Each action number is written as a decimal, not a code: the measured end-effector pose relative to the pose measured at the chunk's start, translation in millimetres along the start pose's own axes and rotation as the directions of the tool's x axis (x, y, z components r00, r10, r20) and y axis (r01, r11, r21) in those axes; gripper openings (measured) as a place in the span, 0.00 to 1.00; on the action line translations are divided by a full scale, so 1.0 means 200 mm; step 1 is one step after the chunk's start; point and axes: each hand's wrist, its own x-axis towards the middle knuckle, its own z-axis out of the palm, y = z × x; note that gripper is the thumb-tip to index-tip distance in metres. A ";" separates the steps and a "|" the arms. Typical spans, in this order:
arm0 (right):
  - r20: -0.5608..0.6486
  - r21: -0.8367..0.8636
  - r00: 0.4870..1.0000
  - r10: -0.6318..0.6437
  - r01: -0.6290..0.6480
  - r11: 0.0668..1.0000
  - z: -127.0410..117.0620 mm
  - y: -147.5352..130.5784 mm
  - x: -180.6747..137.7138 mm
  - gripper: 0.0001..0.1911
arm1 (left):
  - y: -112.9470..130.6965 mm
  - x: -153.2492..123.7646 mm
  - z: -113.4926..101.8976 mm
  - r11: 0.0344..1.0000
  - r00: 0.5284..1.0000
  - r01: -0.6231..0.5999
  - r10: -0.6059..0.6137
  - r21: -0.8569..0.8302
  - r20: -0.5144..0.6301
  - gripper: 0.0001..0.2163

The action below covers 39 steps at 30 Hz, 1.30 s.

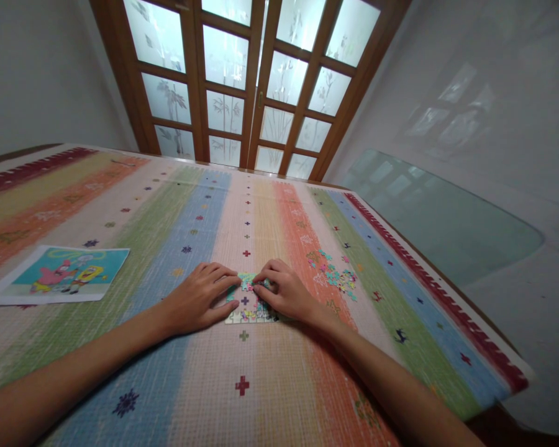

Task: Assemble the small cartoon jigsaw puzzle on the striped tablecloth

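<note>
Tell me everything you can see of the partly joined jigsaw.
The jigsaw is a small, flat group of thin, card-like pieces, turquoise on its far side, with pink, yellow and pale patches nearer. It lies on the striped tablecloth, whose printed cross shows through a gap. The left hand touches its left side, the right hand its right; both hide parts.

The head view looks forward and down over the cloth from its near side, with left hand and right hand fairly near, mid-frame, and doors farther off.
</note>
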 end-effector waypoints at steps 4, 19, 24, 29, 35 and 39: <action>0.000 -0.024 1.000 -0.027 0.027 0.999 0.01 0.01 -0.03 0.05 | 0.00 0.00 0.00 1.000 1.000 -0.001 0.000 0.016 0.015 0.14; 0.030 -0.063 0.989 -0.143 0.145 0.987 0.03 0.01 -0.04 0.12 | 0.00 0.00 0.00 0.999 1.000 -0.015 0.015 0.029 0.003 0.13; 0.034 -0.097 0.989 -0.144 0.147 0.984 0.03 0.01 -0.04 0.10 | 0.00 0.00 0.00 0.999 1.000 -0.026 0.026 0.034 -0.002 0.13; 0.036 -0.108 0.989 -0.146 0.150 0.983 0.03 0.01 -0.04 0.11 | 0.00 0.00 0.00 0.999 1.000 -0.024 0.023 0.037 0.005 0.13; 0.036 -0.121 0.988 -0.149 0.152 0.981 0.03 0.00 -0.04 0.10 | 0.00 0.00 0.00 0.998 0.999 -0.047 0.047 0.042 -0.008 0.13; 0.064 -0.132 0.990 -0.122 0.130 0.983 0.02 0.00 -0.03 0.11 | -0.01 -0.01 0.01 0.997 0.998 -0.059 0.059 0.055 -0.012 0.13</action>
